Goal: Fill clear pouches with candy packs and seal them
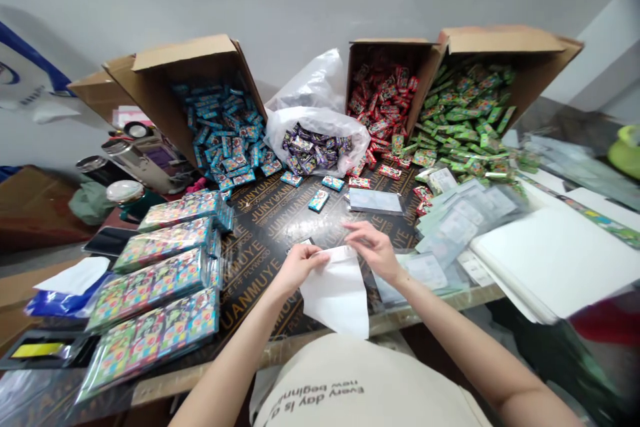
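Note:
A white sheet, apparently paper [336, 293], hangs over the table's front edge, close to my body. My left hand [299, 268] pinches its upper left edge between thumb and fingers. At the upper right corner is my right hand [374, 250], its fingers stretched out and apart, the thumb at or touching the sheet. A small dark-edged item [306, 242] lies just behind my left hand, mostly hidden. Beyond the hands lie a clear flat packet [375, 200] and a loose blue candy packet [319, 200].
Cartons hold blue packets [230, 127], red packets [383, 103] and green packets [465, 113]; a plastic bag [320, 121] holds purple ones. Packed sets [155, 320] are stacked left. Clear sleeves [450, 227] and white sheets [555, 260] lie right. Tumblers [135, 163] stand back left.

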Action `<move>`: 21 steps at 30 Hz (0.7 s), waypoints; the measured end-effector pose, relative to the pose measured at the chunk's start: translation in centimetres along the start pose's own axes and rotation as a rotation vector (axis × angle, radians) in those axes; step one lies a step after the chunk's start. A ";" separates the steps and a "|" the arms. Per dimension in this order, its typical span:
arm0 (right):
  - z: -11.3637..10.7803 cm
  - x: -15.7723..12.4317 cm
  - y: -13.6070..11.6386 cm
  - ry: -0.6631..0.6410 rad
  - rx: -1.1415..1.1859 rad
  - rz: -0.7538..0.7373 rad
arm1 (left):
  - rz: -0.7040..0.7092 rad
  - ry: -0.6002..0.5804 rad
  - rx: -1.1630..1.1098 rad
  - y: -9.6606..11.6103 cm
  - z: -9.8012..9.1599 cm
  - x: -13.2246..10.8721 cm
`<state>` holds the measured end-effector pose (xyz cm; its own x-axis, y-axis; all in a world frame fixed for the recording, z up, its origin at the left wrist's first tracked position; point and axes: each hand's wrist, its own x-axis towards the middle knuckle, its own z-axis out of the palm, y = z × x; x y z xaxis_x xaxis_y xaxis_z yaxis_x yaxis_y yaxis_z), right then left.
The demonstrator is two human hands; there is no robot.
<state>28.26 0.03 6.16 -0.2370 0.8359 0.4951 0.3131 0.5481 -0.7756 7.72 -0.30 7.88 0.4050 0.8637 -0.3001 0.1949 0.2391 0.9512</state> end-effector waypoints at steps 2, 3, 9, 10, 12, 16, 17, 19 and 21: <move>-0.2 -0.1 -0.1 0.030 0.050 0.119 | -0.014 -0.007 -0.017 0.2 0.2 -0.3; -0.3 -0.2 -0.1 0.003 0.051 0.136 | -0.017 -0.010 -0.017 0.3 0.3 -0.4; -0.6 -2.0 -1.1 0.008 -0.089 -0.060 | -0.041 -0.001 -0.043 0.0 0.9 -0.9; -0.8 -2.3 -1.4 0.068 -0.076 -0.047 | -0.052 0.008 -0.049 -0.2 1.0 -0.9; -1.1 -2.9 -2.2 0.224 -0.003 0.065 | -0.070 0.032 -0.064 -0.5 1.4 -1.1; -1.3 -3.9 -3.1 0.309 0.204 0.318 | -0.063 0.044 -0.072 -1.0 3.6 -1.3; -1.6 -4.3 -3.2 0.265 0.243 0.360 | -0.046 0.018 -0.064 -1.1 4.4 -1.3; -2.9 -5.9 -3.8 0.254 0.248 0.420 | 0.038 -0.053 -0.031 -1.2 5.5 -1.0; -5.6 -8.4 -5.1 0.400 0.118 0.431 | 0.170 -0.028 0.061 -1.7 5.3 -0.3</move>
<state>33.83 -9.61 8.19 0.2603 0.9408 0.2173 0.1942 0.1694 -0.9662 12.00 -3.31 6.03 0.4611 0.8766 -0.1381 0.1753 0.0625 0.9825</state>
